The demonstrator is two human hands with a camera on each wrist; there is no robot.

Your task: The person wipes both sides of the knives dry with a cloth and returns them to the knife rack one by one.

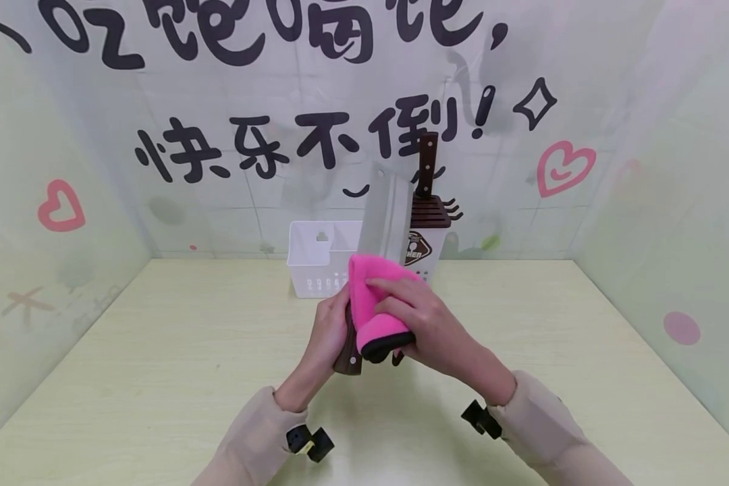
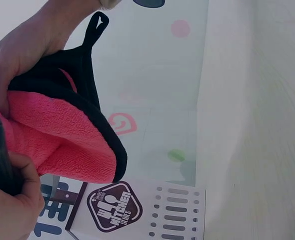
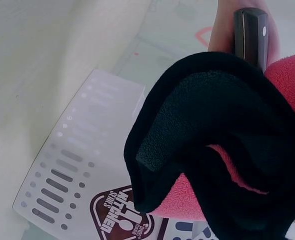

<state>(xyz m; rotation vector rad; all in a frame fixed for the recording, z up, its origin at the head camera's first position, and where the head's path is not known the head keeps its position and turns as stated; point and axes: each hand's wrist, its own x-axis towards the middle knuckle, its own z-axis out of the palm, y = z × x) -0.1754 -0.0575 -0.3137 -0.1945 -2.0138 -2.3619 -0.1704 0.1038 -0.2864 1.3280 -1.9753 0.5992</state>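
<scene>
A cleaver (image 1: 385,212) stands upright in the middle of the head view, its broad blade pointing up. My left hand (image 1: 328,331) grips its dark wooden handle (image 1: 348,354). In my right hand (image 1: 434,327) is a pink cloth (image 1: 379,300) with black edging, held folded over the lower part of the blade and hiding it. The left wrist view shows the cloth's black hanging loop (image 2: 94,30) near the right hand (image 2: 27,45). In the right wrist view, the handle's end (image 3: 251,37) shows beyond the cloth's dark underside (image 3: 187,110).
Behind the cleaver stands a white knife holder (image 1: 440,239) with a brown slotted top, and a brown-handled knife (image 1: 427,165) stands in it. Attached on its left is a white divided basket (image 1: 310,280). A pale wooden table (image 1: 176,364) meets decorated walls at the back and sides.
</scene>
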